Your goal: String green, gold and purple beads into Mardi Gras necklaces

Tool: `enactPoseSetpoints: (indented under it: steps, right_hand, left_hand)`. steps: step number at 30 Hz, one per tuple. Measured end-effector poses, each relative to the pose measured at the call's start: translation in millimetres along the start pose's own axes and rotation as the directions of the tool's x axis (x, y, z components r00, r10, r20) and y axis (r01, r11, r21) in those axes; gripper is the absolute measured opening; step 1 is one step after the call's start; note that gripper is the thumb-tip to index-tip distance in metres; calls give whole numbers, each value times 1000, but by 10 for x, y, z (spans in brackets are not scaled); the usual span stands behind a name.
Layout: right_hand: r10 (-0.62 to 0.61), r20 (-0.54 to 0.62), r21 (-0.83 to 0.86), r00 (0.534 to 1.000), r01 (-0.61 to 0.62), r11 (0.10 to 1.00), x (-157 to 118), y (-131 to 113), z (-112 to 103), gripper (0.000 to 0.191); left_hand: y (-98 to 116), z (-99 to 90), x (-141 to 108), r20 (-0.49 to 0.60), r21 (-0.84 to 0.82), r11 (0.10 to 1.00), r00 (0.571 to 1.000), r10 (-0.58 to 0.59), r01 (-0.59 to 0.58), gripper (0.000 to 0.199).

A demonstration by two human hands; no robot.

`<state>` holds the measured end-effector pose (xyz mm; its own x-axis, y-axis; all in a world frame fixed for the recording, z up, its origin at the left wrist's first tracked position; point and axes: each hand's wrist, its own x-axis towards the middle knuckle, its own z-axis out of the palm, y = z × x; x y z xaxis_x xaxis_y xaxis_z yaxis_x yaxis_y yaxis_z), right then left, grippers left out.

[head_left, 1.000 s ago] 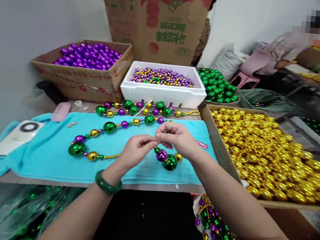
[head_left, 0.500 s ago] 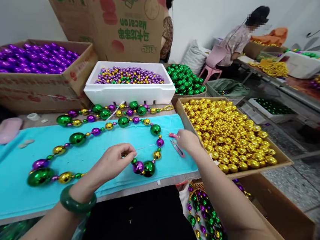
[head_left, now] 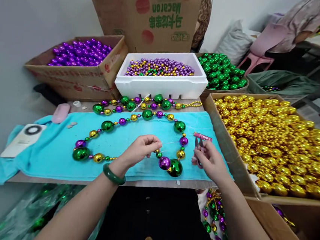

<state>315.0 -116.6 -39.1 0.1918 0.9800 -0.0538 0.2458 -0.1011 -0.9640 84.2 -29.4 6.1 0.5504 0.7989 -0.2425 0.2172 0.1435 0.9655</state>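
A strand of green, purple and gold beads [head_left: 107,126] lies in a loop on a turquoise towel [head_left: 62,137]. At its near end, my left hand [head_left: 138,152] is closed in a pinch on the bead string, with thin clear thread running from the fingertips toward the right side of the loop. Small thread snips [head_left: 198,148] are in my right hand [head_left: 213,165], their blades pointing away from me and apart at the tips. Just beyond the blades lies a small red packet [head_left: 203,136] on the towel.
Behind the towel are another bead strand [head_left: 131,105], a white foam box [head_left: 160,83] of small beads and a carton [head_left: 76,80] of purple beads. A carton [head_left: 226,137] of gold beads borders the right. A pink soap-shaped object [head_left: 61,113] sits left. Another person [head_left: 302,24] sits far right.
My right hand has left the red packet and picked up the snips from the towel. My left hand keeps its pinch on the string. The camera view has turned left.
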Motion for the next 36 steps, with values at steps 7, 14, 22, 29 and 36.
enactPoseSetpoints:
  steps: [7, 14, 22, 29, 36]
  right_hand:
    - [-78, 104, 313, 992, 42, 949, -26, -387, 342, 17]
    - [-46, 297, 247, 954, -30, 969, 352, -405, 603, 35]
    - [6, 290, 216, 957, -71, 974, 466, -351, 599, 26]
    - [-21, 200, 145, 980, -8, 989, 545, -300, 629, 22]
    - [-93, 138, 174, 986, 69, 982, 430, -223, 510, 34]
  left_hand:
    - [-58, -17, 56, -34, 20, 999, 999, -27, 28, 21]
    - [-50, -15, 69, -34, 41, 999, 999, -3, 5, 22]
    - [-83, -108, 68, 1, 101, 991, 996, -90, 90, 24]
    - [-52, -22, 109, -28, 302, 953, 999, 16, -7, 10]
    - [-126, -82, 157, 16, -51, 991, 992, -122, 123, 21]
